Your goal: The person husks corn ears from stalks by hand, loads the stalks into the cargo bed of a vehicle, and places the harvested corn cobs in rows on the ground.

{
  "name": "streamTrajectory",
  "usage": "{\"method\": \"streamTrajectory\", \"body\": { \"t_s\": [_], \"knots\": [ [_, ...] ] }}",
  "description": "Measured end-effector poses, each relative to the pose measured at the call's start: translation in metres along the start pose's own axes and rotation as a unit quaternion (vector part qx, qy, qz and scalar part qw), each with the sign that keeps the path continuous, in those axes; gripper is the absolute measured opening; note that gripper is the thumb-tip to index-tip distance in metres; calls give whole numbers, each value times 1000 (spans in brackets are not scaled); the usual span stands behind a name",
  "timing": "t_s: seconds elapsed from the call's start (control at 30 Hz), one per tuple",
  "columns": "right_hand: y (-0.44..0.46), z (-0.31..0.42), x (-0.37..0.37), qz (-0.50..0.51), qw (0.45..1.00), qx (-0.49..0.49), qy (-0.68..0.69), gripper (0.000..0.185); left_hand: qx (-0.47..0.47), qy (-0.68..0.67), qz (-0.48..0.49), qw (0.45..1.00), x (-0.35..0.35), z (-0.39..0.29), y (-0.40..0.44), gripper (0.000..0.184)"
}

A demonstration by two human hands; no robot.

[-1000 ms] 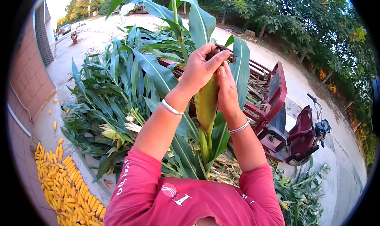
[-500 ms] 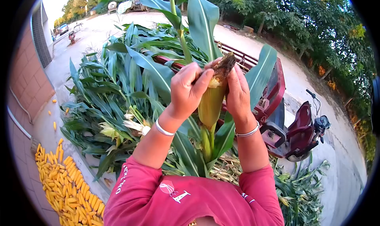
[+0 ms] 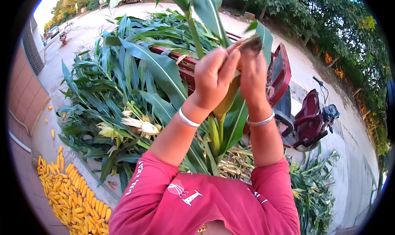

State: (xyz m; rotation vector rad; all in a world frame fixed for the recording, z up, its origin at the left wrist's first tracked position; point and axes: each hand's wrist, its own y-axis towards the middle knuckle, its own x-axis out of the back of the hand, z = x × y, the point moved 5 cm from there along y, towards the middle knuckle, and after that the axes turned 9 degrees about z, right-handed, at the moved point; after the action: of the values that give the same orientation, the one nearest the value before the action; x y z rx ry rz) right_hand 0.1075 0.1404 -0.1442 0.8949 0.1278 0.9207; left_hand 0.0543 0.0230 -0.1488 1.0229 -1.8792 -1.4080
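Far left, a brick wall, and below it a heap of bare yellow cobs. Next come the cut stalks, a big green pile, with pale opened husks showing among the leaves. Now the action: the left hand is up, fingers curled tight, thumb pinching a strip of husk at the top of the ear! That ear stands upright on its stalk, its body below the fingers, its upper end between the two hands and mostly hidden by them. Dark silk pokes out just above the right fingertips. The right hand, blurred, lies against the ear's right side; whether those fingers grip, I cannot tell. Beyond it, the red trike, and farther right, more greenery on the ground.
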Motion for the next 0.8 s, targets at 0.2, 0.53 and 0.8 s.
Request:
{"method": "streamTrajectory", "body": {
  "t_s": [0.2, 0.53, 0.8],
  "knots": [
    [-6, -14, 41, -20, 969, 35, 245, 31, 67, -57, 236, 968, 14, -11, -117, 20],
    [-2, -20, 32, -5, 980, -2, 198, 33, 275, -471, 67, 835, -2, -2, -61, 35],
    [-3, -35, 50, -18, 977, 4, 213, 24, 460, -239, 245, 819, 12, 14, -222, 32]
  ]
}}
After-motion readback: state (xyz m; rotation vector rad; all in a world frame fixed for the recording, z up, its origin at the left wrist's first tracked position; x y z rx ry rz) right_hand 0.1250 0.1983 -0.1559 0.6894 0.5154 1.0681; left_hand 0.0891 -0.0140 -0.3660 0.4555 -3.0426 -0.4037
